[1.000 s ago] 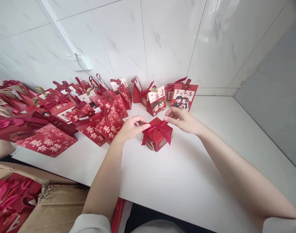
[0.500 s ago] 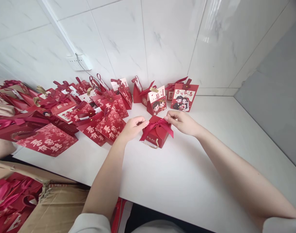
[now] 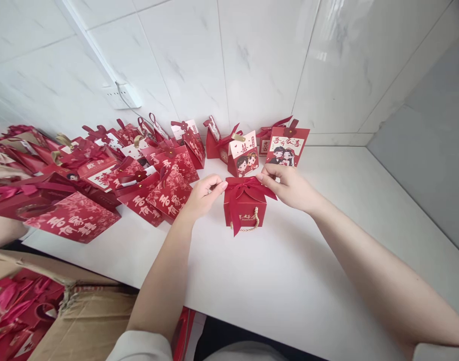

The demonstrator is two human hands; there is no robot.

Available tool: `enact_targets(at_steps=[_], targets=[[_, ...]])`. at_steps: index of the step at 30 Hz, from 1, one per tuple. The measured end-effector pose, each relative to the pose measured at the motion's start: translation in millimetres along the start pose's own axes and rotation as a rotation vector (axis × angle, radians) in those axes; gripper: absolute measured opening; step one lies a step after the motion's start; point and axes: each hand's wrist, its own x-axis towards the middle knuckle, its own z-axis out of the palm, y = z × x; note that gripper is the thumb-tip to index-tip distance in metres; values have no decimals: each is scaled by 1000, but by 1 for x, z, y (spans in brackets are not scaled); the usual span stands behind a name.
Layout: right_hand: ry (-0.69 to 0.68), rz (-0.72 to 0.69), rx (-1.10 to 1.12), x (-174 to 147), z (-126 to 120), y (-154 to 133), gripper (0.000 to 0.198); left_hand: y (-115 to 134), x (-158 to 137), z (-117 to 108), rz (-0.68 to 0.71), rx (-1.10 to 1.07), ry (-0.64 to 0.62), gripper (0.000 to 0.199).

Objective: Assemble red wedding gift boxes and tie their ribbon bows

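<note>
A small red gift box (image 3: 232,206) stands upright on the white table, with a gold cord handle (image 3: 256,218) hanging down its front. Across its top is a dark red ribbon (image 3: 241,186) tied in a bow, its tails drooping over the sides. My left hand (image 3: 205,195) pinches the bow's left loop between thumb and finger. On the other side, my right hand (image 3: 284,184) is closed in a pinch on the right loop. Just behind the box sits a red and cream box (image 3: 244,156) printed with a cartoon couple.
Many red gift boxes (image 3: 73,218) crowd the table's left side. Another couple-printed box (image 3: 287,145) stands by the tiled wall. A cardboard carton (image 3: 90,326) with red boxes is at lower left. Another person's hand (image 3: 6,173) shows at the left edge. A socket (image 3: 122,96) is on the wall.
The gift box has turned, so its front with the cord handle now faces me more squarely. Both hands stay at the bow; the right has shifted slightly right.
</note>
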Motion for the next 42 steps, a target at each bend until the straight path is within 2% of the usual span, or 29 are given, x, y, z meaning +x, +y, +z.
enact_targets(at_steps=[3,7,11,15,18,22,26,32,36,39,42], targets=[[-73,8,-23,0,-4,2,35,-7,3,5,-28,-17,76,26],[-63,46,-37,1,-9,9,33,-8,4,16,-5,-3,206,19],[-168,21,16,1,-12,9,34,9,-3,29,79,82,111,18],[-215,49,27,1,-11,10,29,18,-9,38,5,144,105,17],[-204,80,45,3,-9,15,23,15,-9,39,-23,155,101,15],[-151,-8,135,5,-3,18,18,13,-9,38,-35,104,59,13],[-55,-83,127,7,12,17,16,13,-8,39,-53,69,-11,11],[51,-43,126,9,32,19,15,12,-5,40,-55,12,-73,8],[104,-23,118,8,34,18,16,12,-5,34,8,67,-29,6],[100,14,158,7,33,19,18,8,-4,31,43,118,63,7],[91,91,260,10,32,28,21,1,-2,28,27,125,185,23]])
